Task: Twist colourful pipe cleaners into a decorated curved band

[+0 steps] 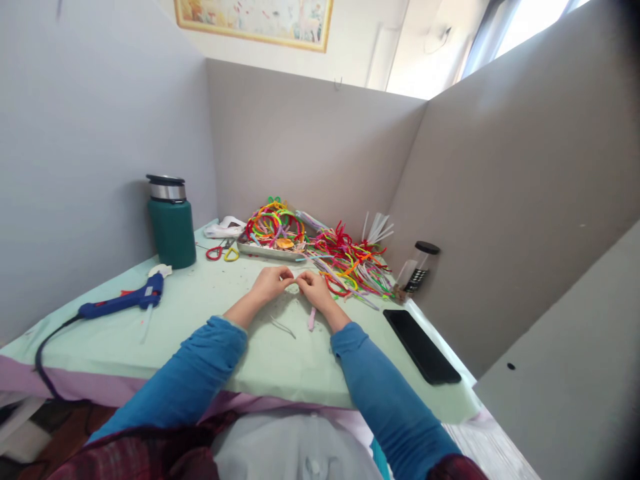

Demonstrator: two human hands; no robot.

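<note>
Grey partitions [310,133] wall in the bench [190,347] on three sides, and a pale green cloth [200,287] covers its top. Two forearms in blue sleeves [390,387] reach in from the near edge. At the back right lies a tangled heap of fuzzy stems [345,253], red, orange, green and lilac. A green flask [173,233] stands upright at the left, across from a black phone [423,347] lying flat at the right edge. Near the flask, a blue glue gun [123,300] rests on its side, its cord running off the near edge. A shallow tray [267,253] at the back holds more coloured stems and scraps; a clear jar [419,270] with a black lid stands tilted by the right partition.

The left hand [271,283] and right hand [314,288] meet mid-bench, just in front of the tray and heap. Each grip is drawn into a close pinch, fingertips side by side — what lies between them, if anything, is too small to tell. Closer in lie thin grey strands [283,327] and, just beside the right wrist, a pink piece [312,319] — both near the hands.
</note>
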